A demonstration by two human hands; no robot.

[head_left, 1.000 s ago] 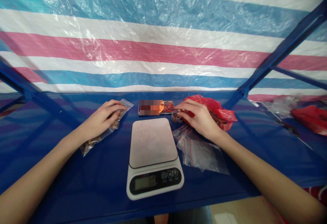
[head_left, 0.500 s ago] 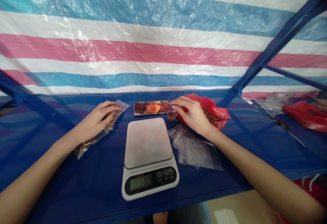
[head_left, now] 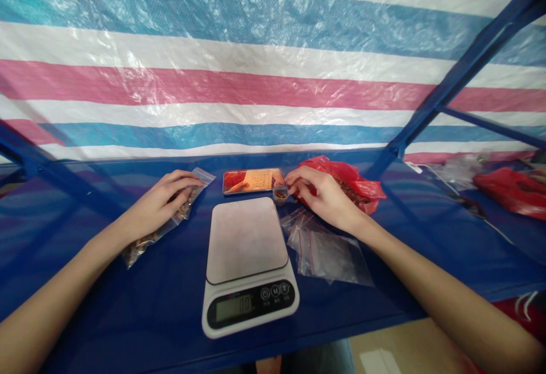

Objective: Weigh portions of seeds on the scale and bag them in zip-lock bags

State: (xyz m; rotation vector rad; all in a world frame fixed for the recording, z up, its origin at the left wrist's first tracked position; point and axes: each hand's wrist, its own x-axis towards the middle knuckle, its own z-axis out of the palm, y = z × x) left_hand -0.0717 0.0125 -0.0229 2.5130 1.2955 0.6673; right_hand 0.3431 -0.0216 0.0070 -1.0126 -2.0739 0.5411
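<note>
My left hand [head_left: 170, 197] lies palm down over small clear zip bags [head_left: 145, 243] with brown pieces inside, its fingers stretched and slightly bent. At the right, the fingertips of my right hand [head_left: 318, 192] pinch the side of a small clear plastic cup [head_left: 280, 195] holding a few brown bits. Behind that hand is an open red plastic bag [head_left: 328, 166] full of small brown pieces, partly hidden. A white kitchen scale [head_left: 247, 243] stands between my hands with a bare platform, its display reading 0.0.
Behind the scale, a phone [head_left: 251, 180] lies with its screen lit. Several flat zip bags [head_left: 335, 254] sit right of the scale. Farther right are another red bag [head_left: 512, 192], clear plastic and a cable. Blue frame bars [head_left: 460, 64] and a striped sheet [head_left: 256, 86] close off the back.
The small cup has shifted slightly left, with my right fingertips now at its side. My left hand stays almost still on the filled bags. The picture on the phone screen is different.
</note>
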